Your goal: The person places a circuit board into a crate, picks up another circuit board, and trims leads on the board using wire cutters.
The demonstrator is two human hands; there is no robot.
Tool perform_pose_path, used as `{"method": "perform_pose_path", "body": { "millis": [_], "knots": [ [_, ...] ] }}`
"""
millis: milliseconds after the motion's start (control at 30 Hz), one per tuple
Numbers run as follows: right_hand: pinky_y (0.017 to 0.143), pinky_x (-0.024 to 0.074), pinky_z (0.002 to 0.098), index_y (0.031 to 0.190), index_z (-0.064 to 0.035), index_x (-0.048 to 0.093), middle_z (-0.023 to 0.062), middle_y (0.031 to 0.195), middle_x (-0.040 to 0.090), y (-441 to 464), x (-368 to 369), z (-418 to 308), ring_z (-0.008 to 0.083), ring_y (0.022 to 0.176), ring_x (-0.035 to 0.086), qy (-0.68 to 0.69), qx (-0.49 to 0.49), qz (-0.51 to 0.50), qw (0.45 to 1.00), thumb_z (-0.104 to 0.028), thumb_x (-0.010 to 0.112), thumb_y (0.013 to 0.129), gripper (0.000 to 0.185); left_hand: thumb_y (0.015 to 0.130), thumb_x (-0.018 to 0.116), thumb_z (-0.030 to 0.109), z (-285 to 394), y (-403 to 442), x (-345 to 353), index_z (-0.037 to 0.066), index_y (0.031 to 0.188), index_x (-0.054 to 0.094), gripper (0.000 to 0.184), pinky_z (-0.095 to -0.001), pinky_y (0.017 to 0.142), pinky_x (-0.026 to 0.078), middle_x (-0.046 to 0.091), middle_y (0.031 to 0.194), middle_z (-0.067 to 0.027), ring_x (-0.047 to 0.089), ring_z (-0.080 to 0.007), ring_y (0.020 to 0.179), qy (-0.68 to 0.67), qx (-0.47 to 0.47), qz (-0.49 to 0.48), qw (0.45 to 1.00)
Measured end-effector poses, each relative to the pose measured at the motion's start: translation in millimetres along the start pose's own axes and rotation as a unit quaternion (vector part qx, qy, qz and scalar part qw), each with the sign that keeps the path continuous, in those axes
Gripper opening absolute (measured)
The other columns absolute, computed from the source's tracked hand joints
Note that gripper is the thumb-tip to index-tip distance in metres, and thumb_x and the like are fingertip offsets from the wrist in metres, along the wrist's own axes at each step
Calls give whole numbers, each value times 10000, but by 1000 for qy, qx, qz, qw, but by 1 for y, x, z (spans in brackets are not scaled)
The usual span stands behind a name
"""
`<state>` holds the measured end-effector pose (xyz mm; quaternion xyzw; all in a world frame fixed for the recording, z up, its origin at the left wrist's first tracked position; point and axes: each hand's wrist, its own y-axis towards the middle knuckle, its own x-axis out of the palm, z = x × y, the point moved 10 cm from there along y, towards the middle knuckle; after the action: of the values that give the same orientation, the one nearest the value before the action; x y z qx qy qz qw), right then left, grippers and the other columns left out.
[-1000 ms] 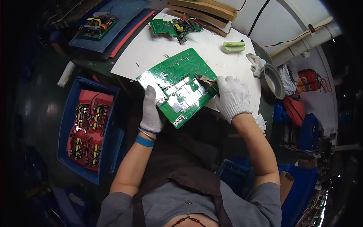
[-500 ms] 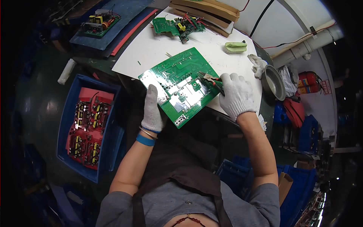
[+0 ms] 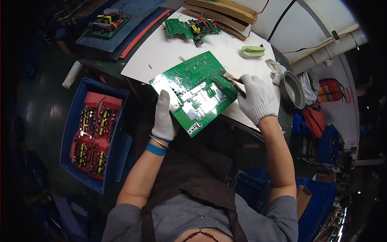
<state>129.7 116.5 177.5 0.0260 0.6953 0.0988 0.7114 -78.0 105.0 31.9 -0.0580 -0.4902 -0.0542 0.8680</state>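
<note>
A large green circuit board (image 3: 191,86), its solder side with silvery patches facing up, is tilted over the near edge of the white worktop. My left hand (image 3: 164,115), in a white knitted glove, grips its left edge, thumb on top and the other fingers hidden beneath. My right hand (image 3: 256,99), gloved too, is closed round red-handled cutting pliers (image 3: 234,80). Their jaws lie over the upper right edge of the board; whether they touch it I cannot tell.
More boards with parts (image 3: 194,29) lie at the back of the white worktop (image 3: 139,60), near a green pad (image 3: 253,51). Cardboard trays (image 3: 221,14) stand behind. To the right is a metal bowl (image 3: 292,89). A blue crate (image 3: 66,149) at left holds several red boards.
My right hand has moved slightly right with the pliers, whose jaws have shifted from over the board's middle towards its upper right edge. My left hand still holds the board.
</note>
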Motion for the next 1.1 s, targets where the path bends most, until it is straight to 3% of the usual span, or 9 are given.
{"method": "perform_pose_path", "body": {
  "millis": [67,233,333,400,467,600,800,967,1100],
  "knots": [
    [829,485,471,1018,-89,633,136,974,651,-2,-1,-12,332,942,643,-58,-42,10,997,-185,683,769,271,1024,532,524,1,-1,4,15,1486,392,701,-417,1033,504,546,1398,-140,584,-263,1244,0,-1,-6,1000],
    [792,486,465,1067,-124,628,120,956,635,2,9,-24,320,929,634,-88,-74,10,993,-177,707,776,306,1027,524,525,1,-2,2,17,1487,392,698,-416,1032,507,548,1397,-138,589,-260,1239,4,-5,-4,1000],
    [770,503,489,1051,-106,631,154,931,656,5,18,-21,366,893,654,-70,-58,-34,995,-177,680,804,261,1027,526,524,2,-2,1,17,1486,394,696,-415,1033,506,548,1399,-137,589,-259,1240,10,-1,-1,1000],
    [763,520,513,1029,-83,628,203,915,673,5,23,-10,419,864,666,3,9,-112,994,-181,648,839,215,1027,525,522,2,-3,3,16,1485,394,695,-415,1031,507,549,1399,-136,590,-259,1240,6,-2,-5,1000],
    [786,529,520,1028,-70,627,240,923,675,8,15,8,450,874,664,68,54,-113,990,-189,621,867,200,1028,524,521,3,-2,4,16,1485,394,693,-415,1030,508,549,1399,-136,590,-258,1239,3,-1,-10,1000],
    [782,520,506,1065,-71,637,194,967,679,7,6,32,383,889,684,-64,58,-66,994,-231,639,871,252,1027,520,527,3,-2,5,10,1489,383,707,-421,1032,509,548,1397,-146,592,-265,1240,16,-6,-1,1000],
    [814,493,481,1064,-94,652,143,1011,666,6,19,8,325,960,653,-80,-10,-33,996,-208,673,796,291,1021,521,544,2,-2,8,6,1496,364,735,-432,1034,510,533,1406,-165,582,-283,1251,15,-8,-13,1000],
    [786,517,490,1062,-100,656,170,943,679,13,25,4,356,886,682,-89,-25,-36,995,-184,632,832,246,1025,517,532,1,-2,5,8,1504,353,729,-435,1040,507,530,1406,-170,578,-286,1256,12,-14,-7,1000],
    [772,520,532,1033,-89,640,240,920,678,17,27,15,429,884,670,21,32,-101,994,-158,602,841,208,1030,511,520,3,-2,6,9,1502,356,713,-438,1039,508,533,1403,-170,580,-288,1253,17,-10,-14,1000]
  ]
}}
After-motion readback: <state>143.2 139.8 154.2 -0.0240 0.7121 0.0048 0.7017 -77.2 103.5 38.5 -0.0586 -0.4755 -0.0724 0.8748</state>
